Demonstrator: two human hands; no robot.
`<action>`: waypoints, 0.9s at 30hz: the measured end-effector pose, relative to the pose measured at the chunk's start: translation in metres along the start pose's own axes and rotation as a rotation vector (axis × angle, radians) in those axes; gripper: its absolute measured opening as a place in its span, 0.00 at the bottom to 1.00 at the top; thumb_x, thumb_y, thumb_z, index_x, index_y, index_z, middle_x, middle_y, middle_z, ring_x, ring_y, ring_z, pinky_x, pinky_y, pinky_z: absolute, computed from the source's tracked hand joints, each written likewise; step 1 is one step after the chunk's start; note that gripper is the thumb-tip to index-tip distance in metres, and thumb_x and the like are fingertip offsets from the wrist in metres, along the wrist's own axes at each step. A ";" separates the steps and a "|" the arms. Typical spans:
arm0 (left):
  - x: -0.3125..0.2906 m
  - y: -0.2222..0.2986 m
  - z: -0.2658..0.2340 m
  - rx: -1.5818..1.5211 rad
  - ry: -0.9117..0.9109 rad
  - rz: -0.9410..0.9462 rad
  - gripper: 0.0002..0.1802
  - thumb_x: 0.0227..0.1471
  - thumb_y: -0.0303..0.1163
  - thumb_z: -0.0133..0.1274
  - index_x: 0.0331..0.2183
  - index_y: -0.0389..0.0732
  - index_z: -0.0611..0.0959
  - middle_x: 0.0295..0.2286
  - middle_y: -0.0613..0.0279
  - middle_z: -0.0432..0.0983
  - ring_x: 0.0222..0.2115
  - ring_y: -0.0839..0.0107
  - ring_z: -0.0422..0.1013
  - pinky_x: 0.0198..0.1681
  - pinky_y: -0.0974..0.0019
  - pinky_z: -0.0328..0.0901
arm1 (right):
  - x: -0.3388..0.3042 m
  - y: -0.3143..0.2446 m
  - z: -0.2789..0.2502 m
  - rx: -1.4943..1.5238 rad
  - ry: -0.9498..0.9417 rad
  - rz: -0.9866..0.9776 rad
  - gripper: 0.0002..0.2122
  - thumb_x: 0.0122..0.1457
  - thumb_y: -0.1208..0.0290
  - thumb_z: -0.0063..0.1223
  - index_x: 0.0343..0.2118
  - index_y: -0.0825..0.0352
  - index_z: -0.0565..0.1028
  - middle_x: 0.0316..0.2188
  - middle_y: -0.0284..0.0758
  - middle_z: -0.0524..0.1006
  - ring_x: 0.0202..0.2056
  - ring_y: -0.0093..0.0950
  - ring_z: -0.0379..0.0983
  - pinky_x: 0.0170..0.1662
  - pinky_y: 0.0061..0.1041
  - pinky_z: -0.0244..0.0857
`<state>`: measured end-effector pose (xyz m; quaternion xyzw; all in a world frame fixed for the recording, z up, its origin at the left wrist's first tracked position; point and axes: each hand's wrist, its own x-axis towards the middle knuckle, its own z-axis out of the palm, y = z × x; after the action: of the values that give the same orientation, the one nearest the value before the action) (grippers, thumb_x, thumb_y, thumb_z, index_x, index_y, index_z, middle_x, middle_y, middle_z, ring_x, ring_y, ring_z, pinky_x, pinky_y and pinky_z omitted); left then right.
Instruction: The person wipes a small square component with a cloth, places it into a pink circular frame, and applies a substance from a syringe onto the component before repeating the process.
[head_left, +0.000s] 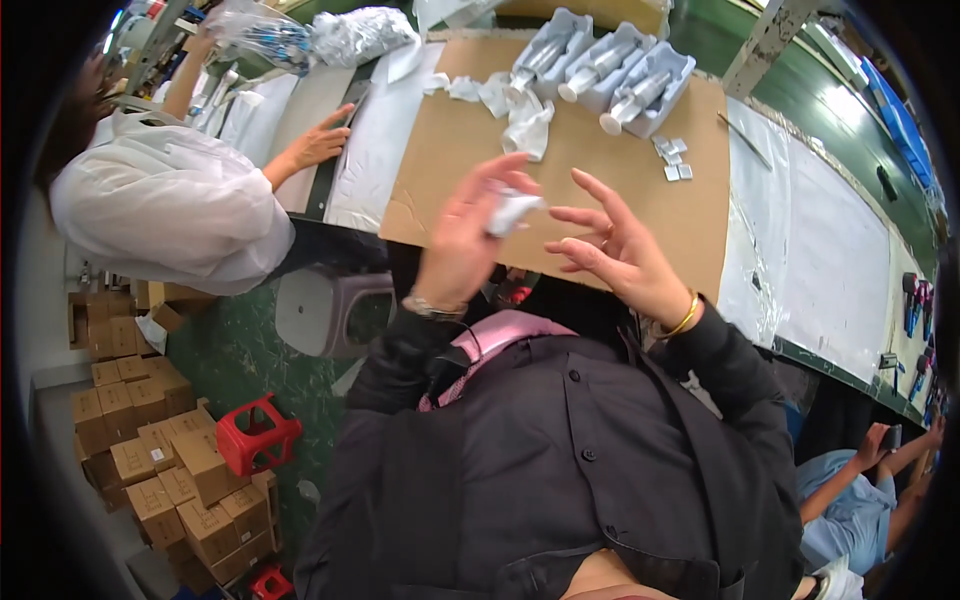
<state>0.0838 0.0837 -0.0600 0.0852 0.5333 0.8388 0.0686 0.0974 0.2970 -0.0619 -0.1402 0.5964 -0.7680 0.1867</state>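
The left hand [462, 240] has its grip around a small white scrap [513, 211], above the brown cardboard [420, 205]. The right hand [622, 250] is near it, fingers spread. Farther off lie crumpled white bits [527, 130], then three pale trays [671, 106] with shiny tubes [592, 76].

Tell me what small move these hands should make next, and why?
I'd probably bring the right hand in to take the free side of the small white piece: the left hand appears to hold it, while the right one is close by, fingers spread, holding nothing visible.
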 end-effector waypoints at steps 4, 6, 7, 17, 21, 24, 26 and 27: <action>0.023 -0.017 0.030 0.337 -0.239 0.145 0.21 0.66 0.30 0.38 0.57 0.34 0.73 0.47 0.58 0.75 0.50 0.69 0.70 0.54 0.66 0.64 | 0.011 -0.005 0.005 0.485 0.092 0.079 0.20 0.65 0.71 0.54 0.58 0.68 0.67 0.47 0.37 0.76 0.46 0.23 0.76 0.48 0.25 0.72; 0.032 -0.016 0.026 0.562 -0.312 0.276 0.21 0.65 0.28 0.38 0.56 0.34 0.74 0.47 0.58 0.75 0.51 0.69 0.70 0.56 0.65 0.63 | 0.019 -0.004 0.001 0.579 0.112 0.094 0.20 0.65 0.70 0.56 0.57 0.70 0.69 0.46 0.36 0.77 0.47 0.23 0.76 0.49 0.25 0.72; 0.036 -0.012 0.026 0.585 -0.353 0.288 0.20 0.64 0.27 0.40 0.54 0.34 0.75 0.47 0.58 0.76 0.50 0.69 0.71 0.56 0.65 0.64 | 0.020 0.001 -0.008 0.572 0.134 0.131 0.18 0.65 0.70 0.56 0.54 0.70 0.70 0.45 0.35 0.77 0.46 0.23 0.76 0.48 0.24 0.72; 0.217 0.076 -0.153 1.103 0.295 0.647 0.14 0.56 0.31 0.56 0.44 0.39 0.82 0.38 0.54 0.81 0.37 0.64 0.78 0.38 0.63 0.71 | 0.003 0.006 -0.069 -0.333 0.552 0.056 0.07 0.66 0.75 0.44 0.34 0.66 0.75 0.29 0.22 0.73 0.28 0.11 0.63 0.30 0.13 0.55; 0.330 0.126 -0.323 1.600 0.510 0.488 0.30 0.53 0.44 0.59 0.50 0.30 0.76 0.40 0.45 0.81 0.40 0.60 0.79 0.43 0.62 0.72 | -0.020 0.032 -0.071 -0.786 0.617 -0.067 0.05 0.61 0.80 0.44 0.34 0.68 0.74 0.27 0.31 0.71 0.28 0.22 0.66 0.31 0.22 0.60; 0.369 0.120 -0.336 1.800 0.556 0.404 0.35 0.50 0.51 0.61 0.47 0.28 0.78 0.41 0.41 0.79 0.43 0.52 0.76 0.48 0.57 0.69 | -0.030 0.043 -0.064 -1.080 0.643 -0.144 0.07 0.56 0.83 0.47 0.35 0.68 0.74 0.28 0.37 0.70 0.29 0.31 0.69 0.32 0.28 0.62; 0.388 0.124 -0.344 1.901 0.580 0.368 0.37 0.48 0.54 0.61 0.45 0.27 0.79 0.41 0.39 0.78 0.45 0.47 0.75 0.51 0.55 0.68 | -0.031 0.048 -0.058 -1.227 0.622 -0.157 0.12 0.49 0.87 0.49 0.36 0.68 0.75 0.29 0.41 0.70 0.31 0.39 0.70 0.33 0.32 0.64; 0.394 0.125 -0.348 1.888 0.599 0.218 0.39 0.47 0.56 0.61 0.45 0.27 0.79 0.42 0.39 0.78 0.46 0.48 0.75 0.51 0.55 0.68 | -0.031 0.049 -0.057 -1.235 0.632 -0.152 0.12 0.49 0.87 0.49 0.36 0.68 0.75 0.29 0.41 0.70 0.31 0.39 0.70 0.33 0.32 0.64</action>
<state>-0.3790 -0.1958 -0.0640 -0.0617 0.9664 0.0595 -0.2422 0.1058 0.3491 -0.1230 -0.0321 0.9382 -0.3032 -0.1638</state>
